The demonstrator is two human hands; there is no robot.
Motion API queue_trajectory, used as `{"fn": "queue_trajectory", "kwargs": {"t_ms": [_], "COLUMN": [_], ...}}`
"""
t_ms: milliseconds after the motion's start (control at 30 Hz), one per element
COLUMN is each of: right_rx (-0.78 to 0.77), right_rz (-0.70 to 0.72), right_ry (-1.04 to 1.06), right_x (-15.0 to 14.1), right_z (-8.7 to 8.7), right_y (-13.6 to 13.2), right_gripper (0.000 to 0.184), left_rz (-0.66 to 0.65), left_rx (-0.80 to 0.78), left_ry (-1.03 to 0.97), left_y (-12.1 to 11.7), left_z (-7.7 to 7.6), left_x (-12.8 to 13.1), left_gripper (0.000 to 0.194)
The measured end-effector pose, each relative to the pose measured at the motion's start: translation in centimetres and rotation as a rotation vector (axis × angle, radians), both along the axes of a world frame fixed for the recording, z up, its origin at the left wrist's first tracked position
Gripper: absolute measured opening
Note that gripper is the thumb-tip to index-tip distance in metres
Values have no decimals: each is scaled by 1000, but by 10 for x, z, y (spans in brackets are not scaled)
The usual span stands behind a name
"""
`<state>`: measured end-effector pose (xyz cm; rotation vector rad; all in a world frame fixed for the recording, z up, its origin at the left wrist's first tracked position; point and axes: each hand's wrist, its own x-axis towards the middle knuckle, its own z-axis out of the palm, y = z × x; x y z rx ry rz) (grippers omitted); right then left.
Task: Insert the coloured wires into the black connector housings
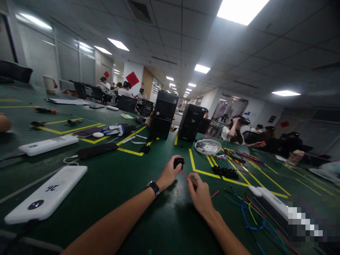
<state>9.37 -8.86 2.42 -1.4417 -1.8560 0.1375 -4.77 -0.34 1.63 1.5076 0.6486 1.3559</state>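
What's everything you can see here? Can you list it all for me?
table: one, green, underneath
black block: one, black, held at centre
red wire: one, red, leading from block
computer towers: two, black, far middle
round slotted thing: one, white, right of towers
loose wires: many, mixed, right
flat devices: several, white, both sides
screwdriver: one, red-black, far left
people: several, mixed clothes, background
watch: one, black, left wrist
left grip: one, bare, centre
right grip: one, bare, centre-right

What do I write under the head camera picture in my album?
Over a green table, the left hand holds a small black block while the right hand grips a red wire.
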Motion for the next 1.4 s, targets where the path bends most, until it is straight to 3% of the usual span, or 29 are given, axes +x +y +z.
{"fn": "queue_trajectory", "kwargs": {"t_ms": [200,400,600,867,1000,1100,1233,1400], "right_rx": [-12,-63,-55,-67,-51,-35,-15,-3], "right_rz": [2,50,61,80,70,49,60,109], "right_ry": [7,58,85,80,84,85,107,80], "right_x": [-3,-12,-13,-20,-19,-14,-9,-11], "right_z": [1,-7,-4,-5,-5,-1,3,3], "right_y": [0,0,1,-1,-1,-1,-2,-4], "right_gripper": [14,13,13,18,21,23,23,20], "left_rz": [134,116,151,127,126,34,-167,-101], "left_rx": [125,124,140,-36,5,17,-167,-321], "left_ry": [151,84,105,21,40,45,-144,-209], "left_y": [-4,-5,-5,-9,-12,-12,-10,-8], "left_z": [4,3,2,2,6,10,12,11], "left_x": [-3,2,4,11,9,6,4,4], "left_gripper": [37,33,25,21,19,23,48,47]}}
